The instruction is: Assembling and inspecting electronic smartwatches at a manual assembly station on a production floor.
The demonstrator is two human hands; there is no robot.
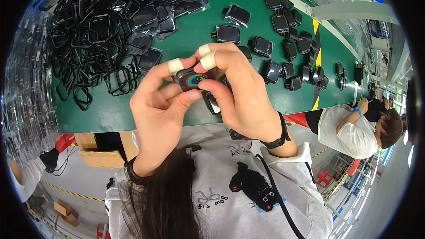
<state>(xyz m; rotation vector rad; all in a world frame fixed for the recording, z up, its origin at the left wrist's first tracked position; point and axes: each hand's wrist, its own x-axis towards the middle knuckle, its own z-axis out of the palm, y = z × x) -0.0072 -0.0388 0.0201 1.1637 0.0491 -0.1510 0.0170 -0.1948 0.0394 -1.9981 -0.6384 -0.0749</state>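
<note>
Between my two hands, over the near part of the green table, is a small dark smartwatch body [193,80] with coloured rings on its upward face. My left hand [156,114] pinches its left side between thumb and fingers. From the other side my right hand [242,89] grips it, the thumb on the face and the fingers along the far edge. Pale tape wraps several fingertips. Beneath the hands another dark watch body [212,103] shows in part. Just beyond lie watch bodies with dark screens, such as one watch [228,34].
A heap of black rectangular frames [99,28] covers the table's left, beside screens in clear film [146,17]. Many watch bodies [290,49] stand at the right, near yellow-black tape [316,62]. Clear plastic strips [28,79] are stacked far left. A co-worker [349,128] sits at the right.
</note>
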